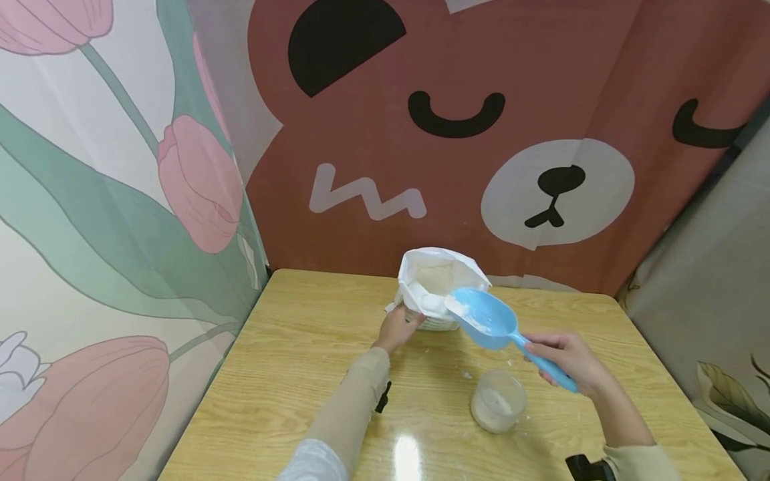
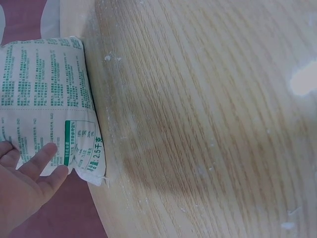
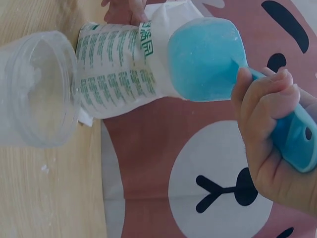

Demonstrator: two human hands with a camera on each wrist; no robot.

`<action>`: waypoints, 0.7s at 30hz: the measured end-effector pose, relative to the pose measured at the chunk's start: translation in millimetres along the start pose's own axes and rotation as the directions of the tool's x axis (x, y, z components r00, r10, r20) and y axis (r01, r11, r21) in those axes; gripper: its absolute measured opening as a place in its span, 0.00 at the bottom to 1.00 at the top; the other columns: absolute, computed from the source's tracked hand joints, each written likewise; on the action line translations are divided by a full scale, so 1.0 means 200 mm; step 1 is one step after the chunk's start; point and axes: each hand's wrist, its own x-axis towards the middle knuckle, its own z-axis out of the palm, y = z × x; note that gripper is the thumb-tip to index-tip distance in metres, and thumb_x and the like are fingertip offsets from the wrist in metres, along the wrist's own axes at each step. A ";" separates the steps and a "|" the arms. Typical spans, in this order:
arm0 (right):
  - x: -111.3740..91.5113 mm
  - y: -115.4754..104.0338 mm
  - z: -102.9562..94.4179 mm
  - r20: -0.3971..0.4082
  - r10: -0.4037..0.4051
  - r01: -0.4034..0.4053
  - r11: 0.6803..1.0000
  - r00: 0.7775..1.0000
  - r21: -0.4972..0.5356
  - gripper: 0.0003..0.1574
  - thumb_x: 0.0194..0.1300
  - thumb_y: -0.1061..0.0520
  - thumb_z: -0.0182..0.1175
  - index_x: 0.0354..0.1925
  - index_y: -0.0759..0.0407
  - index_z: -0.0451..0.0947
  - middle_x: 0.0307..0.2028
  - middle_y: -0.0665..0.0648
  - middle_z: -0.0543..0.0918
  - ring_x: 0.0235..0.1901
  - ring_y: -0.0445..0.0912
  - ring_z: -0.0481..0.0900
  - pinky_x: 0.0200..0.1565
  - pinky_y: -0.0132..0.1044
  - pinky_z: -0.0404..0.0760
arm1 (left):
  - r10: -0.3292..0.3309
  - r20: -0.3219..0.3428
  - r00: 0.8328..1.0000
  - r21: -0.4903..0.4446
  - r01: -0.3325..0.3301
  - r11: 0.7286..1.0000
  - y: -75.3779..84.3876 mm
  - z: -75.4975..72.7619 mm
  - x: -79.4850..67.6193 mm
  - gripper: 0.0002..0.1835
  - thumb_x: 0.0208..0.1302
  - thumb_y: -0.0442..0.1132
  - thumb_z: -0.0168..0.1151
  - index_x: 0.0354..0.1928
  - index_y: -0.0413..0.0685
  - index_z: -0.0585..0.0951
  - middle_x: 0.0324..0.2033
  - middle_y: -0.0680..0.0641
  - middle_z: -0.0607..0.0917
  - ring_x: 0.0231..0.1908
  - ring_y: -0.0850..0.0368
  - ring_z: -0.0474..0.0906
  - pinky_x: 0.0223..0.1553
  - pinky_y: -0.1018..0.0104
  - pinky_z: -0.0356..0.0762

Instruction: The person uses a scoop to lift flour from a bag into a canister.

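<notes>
A white flour bag (image 1: 442,304) with green print stands at the table's back edge, its top wide and white flour inside. My left hand (image 1: 398,327) holds the bag at its left side; in the left wrist view its fingers (image 2: 39,163) lie across the printed face. My right hand (image 1: 568,361) grips the handle of a light blue scoop (image 1: 486,317). The scoop's bowl overlaps the bag's right rim in the head view, and flour clings to its front edge. Nearer me, below the scoop, stands a clear container (image 1: 498,401) with some flour in it.
The wooden table (image 1: 289,374) has specks of flour around the container. Behind it hangs a curtain (image 1: 361,234) with a brown bear face; a tulip-print curtain (image 1: 120,234) hangs on the left. Wrist straps (image 1: 592,467) sit on both arms.
</notes>
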 end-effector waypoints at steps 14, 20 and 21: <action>-0.10 0.09 -0.11 0.037 -0.015 0.014 1.000 0.999 0.019 0.17 0.67 0.59 0.50 0.43 0.40 0.80 0.27 0.54 0.80 0.15 0.39 0.71 0.17 0.31 0.71 | -0.001 0.003 1.000 0.000 0.001 1.000 0.00 0.00 0.00 0.32 0.61 0.56 0.52 0.64 0.50 0.63 0.57 0.46 0.70 0.56 0.49 0.66 0.52 0.53 0.65; -0.15 0.13 -0.16 0.052 -0.022 0.022 1.000 0.998 -0.002 0.20 0.67 0.61 0.48 0.44 0.37 0.79 0.24 0.52 0.78 0.14 0.39 0.70 0.16 0.32 0.70 | -0.002 -0.003 1.000 0.004 0.002 1.000 -0.01 0.01 0.01 0.32 0.61 0.57 0.52 0.64 0.51 0.64 0.57 0.46 0.71 0.55 0.49 0.67 0.52 0.53 0.65; -0.16 0.13 -0.17 0.057 -0.020 0.021 1.000 0.998 -0.004 0.20 0.67 0.61 0.48 0.44 0.37 0.79 0.23 0.52 0.78 0.13 0.38 0.69 0.16 0.32 0.70 | -0.003 -0.004 1.000 0.005 0.003 1.000 -0.01 0.01 0.01 0.32 0.61 0.57 0.52 0.64 0.51 0.64 0.57 0.46 0.71 0.55 0.49 0.67 0.52 0.53 0.65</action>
